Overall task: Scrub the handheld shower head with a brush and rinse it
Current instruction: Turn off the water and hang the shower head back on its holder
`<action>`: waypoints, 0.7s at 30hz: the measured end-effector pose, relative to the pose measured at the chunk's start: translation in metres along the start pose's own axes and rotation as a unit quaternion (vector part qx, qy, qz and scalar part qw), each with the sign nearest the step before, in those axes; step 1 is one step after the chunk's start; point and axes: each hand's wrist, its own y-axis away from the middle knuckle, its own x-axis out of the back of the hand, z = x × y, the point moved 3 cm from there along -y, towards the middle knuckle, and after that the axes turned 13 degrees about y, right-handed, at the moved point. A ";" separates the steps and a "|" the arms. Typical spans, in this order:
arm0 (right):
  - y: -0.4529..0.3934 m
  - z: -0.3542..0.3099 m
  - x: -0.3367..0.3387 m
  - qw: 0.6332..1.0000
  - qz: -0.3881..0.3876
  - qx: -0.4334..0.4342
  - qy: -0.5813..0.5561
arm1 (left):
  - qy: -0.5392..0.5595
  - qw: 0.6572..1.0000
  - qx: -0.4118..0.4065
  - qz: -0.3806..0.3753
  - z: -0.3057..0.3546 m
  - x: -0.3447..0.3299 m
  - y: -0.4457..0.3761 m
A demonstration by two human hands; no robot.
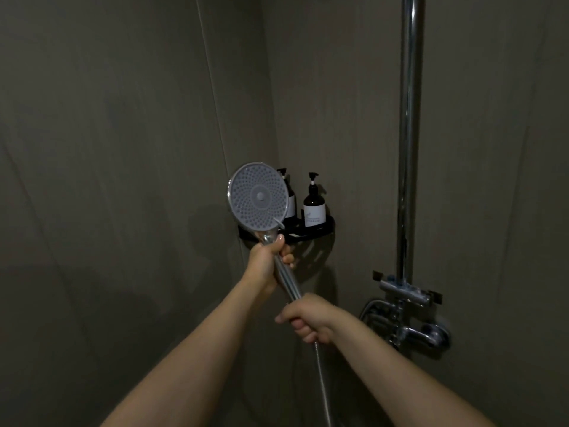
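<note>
The handheld shower head [258, 198] is held up in front of the corner of the shower, its round spray face turned toward the camera, covered in rings of small nozzles around a plain central disc. Its chrome handle [284, 272] slants down and to the right from the face. The left hand [267, 257] grips the top of that handle just under the face, fingers curled round it and the thumb pressed up along the neck. Lower down, the right hand [309, 317] is wrapped round the bottom end of the handle, where the metal hose [321, 383] begins; the hose drops from below this fist toward the lower edge of the view. Both forearms are bare and reach up from the bottom of the frame. Behind the shower head, a black corner shelf [317, 231] is fixed where the 2 walls meet, and the spray face partly covers it. 2 dark pump bottles with pale labels stand on the shelf: the left bottle [288, 195] is mostly hidden behind the face, and the right bottle [314, 204] is in full sight. To the right, a chrome riser pipe [409, 134] runs up the wall, and at its foot sits the chrome mixer valve [409, 318]. The walls [107, 149] are dim grey-brown tile.
</note>
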 end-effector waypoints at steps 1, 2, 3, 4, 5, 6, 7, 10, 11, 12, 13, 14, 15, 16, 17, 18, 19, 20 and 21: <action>-0.003 0.003 -0.001 1.000 -0.014 -0.001 -0.012 | -0.008 1.000 0.004 -0.009 -0.002 0.001 0.000; -0.007 0.007 -0.001 1.000 -0.019 -0.001 -0.017 | -0.015 1.000 0.006 -0.016 -0.004 0.001 -0.001; -0.010 0.011 -0.002 1.000 -0.016 0.002 -0.019 | -0.021 1.000 0.007 -0.020 -0.006 0.002 -0.001; -0.013 0.016 -0.003 1.000 -0.010 0.008 -0.020 | -0.022 1.000 0.007 -0.021 -0.008 0.002 -0.001; -0.015 0.020 -0.002 1.000 -0.006 0.017 -0.022 | -0.022 1.000 0.008 -0.019 -0.012 0.003 0.000; -0.017 0.025 -0.002 1.000 -0.001 0.021 -0.018 | -0.026 0.999 0.012 -0.016 -0.017 0.005 0.001; -0.018 0.029 -0.001 1.000 0.002 0.020 -0.008 | -0.035 0.999 0.015 -0.010 -0.022 0.007 0.002; -0.023 0.045 0.006 0.999 0.027 0.016 0.037 | -0.093 0.995 -0.005 0.025 -0.042 0.016 0.006; -0.024 0.051 0.009 0.997 0.032 0.014 0.067 | -0.119 0.992 -0.015 0.040 -0.049 0.020 0.008; -0.025 0.057 0.012 0.994 0.032 0.008 0.102 | -0.145 0.988 -0.020 0.050 -0.057 0.023 0.010; -0.026 0.065 0.016 0.992 0.026 0.000 0.127 | -0.165 0.984 -0.018 0.058 -0.065 0.028 0.011; -0.027 0.073 0.020 0.991 0.022 -0.009 0.131 | -0.177 0.982 -0.010 0.066 -0.075 0.033 0.012; -0.030 0.081 0.025 0.992 0.035 -0.021 0.120 | -0.183 0.980 0.000 0.075 -0.084 0.038 0.012; -0.033 0.090 0.033 0.993 0.065 -0.038 0.092 | -0.183 0.979 0.008 0.085 -0.094 0.043 0.012; -0.038 0.099 0.044 0.990 0.116 -0.057 0.053 | -0.183 0.978 0.017 0.095 -0.104 0.049 0.011; -0.044 0.109 0.058 0.979 0.183 -0.082 0.021 | -0.182 0.977 0.028 0.103 -0.113 0.053 0.010; -0.047 0.117 0.072 0.963 0.252 -0.097 -0.002 | -0.181 0.977 0.041 0.109 -0.122 0.056 0.008; -0.049 0.125 0.086 0.943 0.312 -0.113 -0.016 | -0.177 0.976 0.051 0.112 -0.130 0.057 0.008; -0.051 0.134 0.100 0.923 0.361 -0.132 -0.021 | -0.174 0.977 0.060 0.113 -0.137 0.059 0.006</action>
